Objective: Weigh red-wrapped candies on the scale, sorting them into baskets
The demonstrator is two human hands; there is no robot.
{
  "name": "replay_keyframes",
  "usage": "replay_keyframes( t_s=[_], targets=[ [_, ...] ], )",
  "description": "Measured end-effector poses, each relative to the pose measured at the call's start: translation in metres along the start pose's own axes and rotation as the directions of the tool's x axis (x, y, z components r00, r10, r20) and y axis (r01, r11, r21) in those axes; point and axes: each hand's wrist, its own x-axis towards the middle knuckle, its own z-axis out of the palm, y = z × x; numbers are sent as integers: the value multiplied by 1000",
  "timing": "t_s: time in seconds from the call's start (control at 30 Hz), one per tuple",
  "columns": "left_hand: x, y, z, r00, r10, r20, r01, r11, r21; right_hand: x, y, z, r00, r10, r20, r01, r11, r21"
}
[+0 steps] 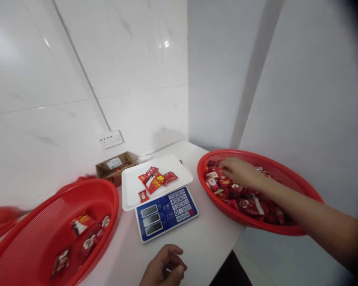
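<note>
My right hand [238, 171] reaches into the red plastic basket [304, 190] on the right, its fingers down among small red candy packets [250, 204]. The fingertips are partly hidden and slightly blurred, so I cannot see whether they grip a packet. Low in the middle, my left hand [165, 266] hovers by the table's front side, fingers loosely curled and apart, with nothing in them. In front of it stands a blue digital scale [167, 214] with a white tray [131, 188]. On this tray lie several red packets [155, 180] and one small one [143, 196] near the front edge.
Another red basket [26, 238] on the left holds several packets [82, 223]. Behind the scale, a small cardboard box [115, 165] is near the tiled wall, below a power socket [110, 139]. A red plastic bag [2, 222] lies far left. The white table [203, 234] reaches the corner.
</note>
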Motion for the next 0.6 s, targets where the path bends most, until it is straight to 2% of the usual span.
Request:
replay_keyframes(
  t_s=[0.03, 0.1, 0.2, 0.27, 0.33, 0.43, 0.5, 0.6],
  targets=[
    [0, 0, 1, 1000, 12, 1, -12, 1000, 13, 6, -6, -5, 998, 33, -54, -28, 995, 98],
    [0, 1, 3, 999, 34, 9, -34, 999, 42, 20, -26, -11, 995, 70, -68, -46, 949, 312],
    [0, 2, 7, 999, 46, 21, -47, 996, 73, 37, -71, -4, 995, 20, 95, -72, 809, 583],
    [-2, 2, 9, 999, 45, 16, -46, 996, 77, 47, -103, 9, 977, -54, 204, -99, 737, 668],
    [-6, 3, 8, 999, 50, 5, -50, 997, 67, 56, -129, 23, 967, -107, 233, -86, 719, 689],
    [-13, 3, 3, 998, 60, -28, -58, 998, 40, 60, -152, 31, 974, -137, 180, -18, 746, 666],
    [-18, 3, -1, 997, 59, -58, -57, 998, 32, 52, -156, 26, 977, -176, 121, 62, 777, 627],
    [-27, 1, -9, 995, 44, -95, -41, 999, 29, 24, -146, 16, 970, -240, 24, 193, 834, 517]
  ],
)
